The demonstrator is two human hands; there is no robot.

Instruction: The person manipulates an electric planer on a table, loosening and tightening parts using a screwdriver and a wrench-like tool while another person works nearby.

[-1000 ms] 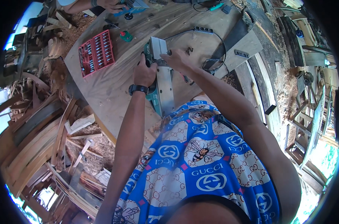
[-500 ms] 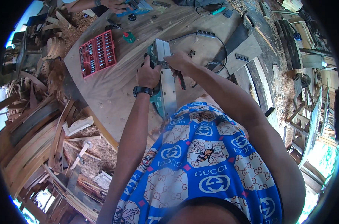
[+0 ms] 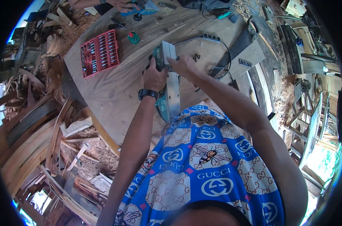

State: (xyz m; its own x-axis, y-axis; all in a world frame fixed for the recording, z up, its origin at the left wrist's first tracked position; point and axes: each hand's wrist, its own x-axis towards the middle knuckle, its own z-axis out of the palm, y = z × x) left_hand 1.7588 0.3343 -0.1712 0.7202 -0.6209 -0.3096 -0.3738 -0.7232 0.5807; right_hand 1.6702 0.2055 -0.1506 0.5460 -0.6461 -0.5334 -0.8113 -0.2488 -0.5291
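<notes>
Two hands are on one tool here, and both are ours. Our left hand (image 3: 153, 77) is wrapped tight around the dark handle of the green power planer (image 3: 165, 81), and our right hand (image 3: 183, 64) is closed on its front end, next to the grey top part. The planer sits on the big wooden table (image 3: 114, 94), near the edge closest to us, with its long flat silver bottom pointing back at our tummy. We think it is heavy and hard, made of metal and stiff plastic, so it needs both hands. The handle and the front knob look like the safe places to hold, away from the flat bottom. A red case of bits (image 3: 99, 54) lies open to our left. A black cord (image 3: 220, 56) curls to the right. Another person's hand (image 3: 120, 4) works at the far side.
</notes>
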